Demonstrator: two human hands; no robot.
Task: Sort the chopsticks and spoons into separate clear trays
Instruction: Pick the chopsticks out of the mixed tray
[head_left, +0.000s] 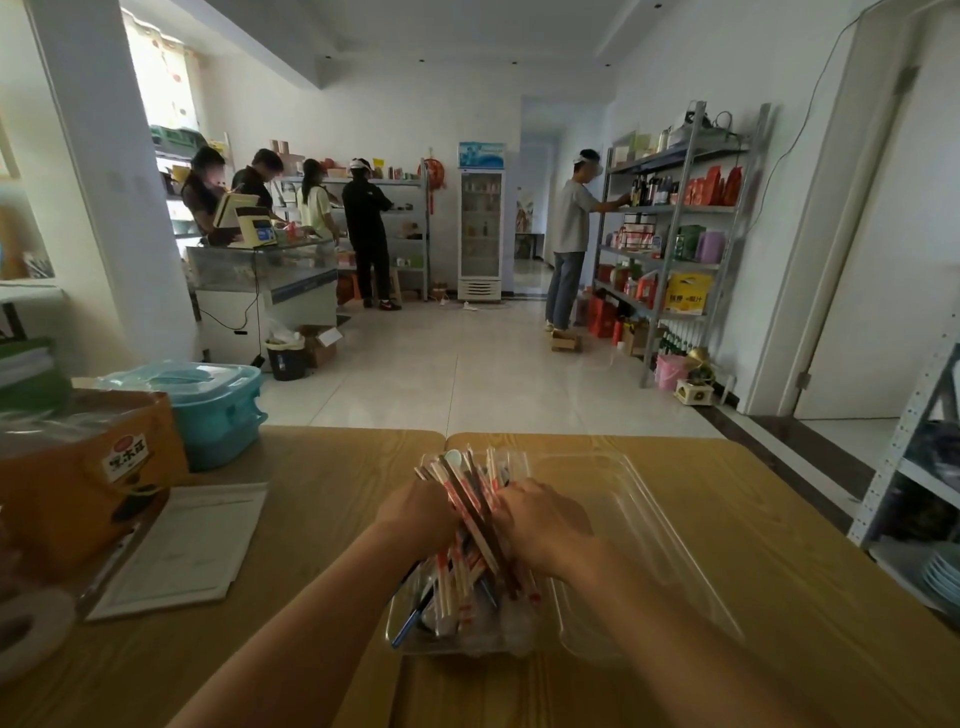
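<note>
- Paper-wrapped chopsticks (470, 514), in red-and-white sleeves, bunched and tilted over the left clear tray (390, 613).
- White spoon (453, 458) pokes from the bunch's far end.
- The right clear tray (644, 525) lies just beside.

White walls (395, 119), pale tiled floor (467, 374), metal shelving (675, 208) right, drinks fridge (481, 223) far wall, window (156, 73) possibly curtained.

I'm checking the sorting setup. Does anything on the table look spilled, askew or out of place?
Nothing is spilled or damaged. The wrapped chopsticks and a white spoon form one mixed, crisscrossed bundle, gripped by the left hand and right hand in the left clear tray; the right clear tray looks empty.
</note>
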